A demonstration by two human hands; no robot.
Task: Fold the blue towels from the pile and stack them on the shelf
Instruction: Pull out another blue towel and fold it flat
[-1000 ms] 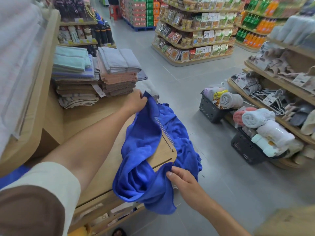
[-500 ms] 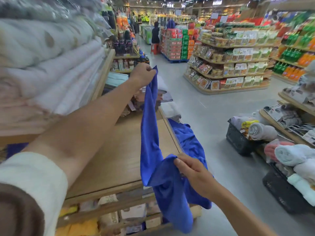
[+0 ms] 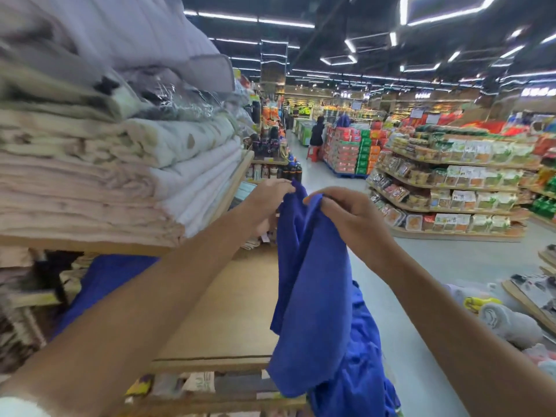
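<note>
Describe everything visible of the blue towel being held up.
The blue towel is deep blue, soft and plush-looking, and unfolded. It hangs in vertical folds, its top edge gripped by the left hand and right hand close together. Its lower end hangs past the wooden shelf, against more blue cloth.

The blue towel (image 3: 313, 284) is soft matt cloth, the shelf (image 3: 228, 311) below bare matt wood, the stacked blankets (image 3: 120, 176) quilted fabric.
</note>
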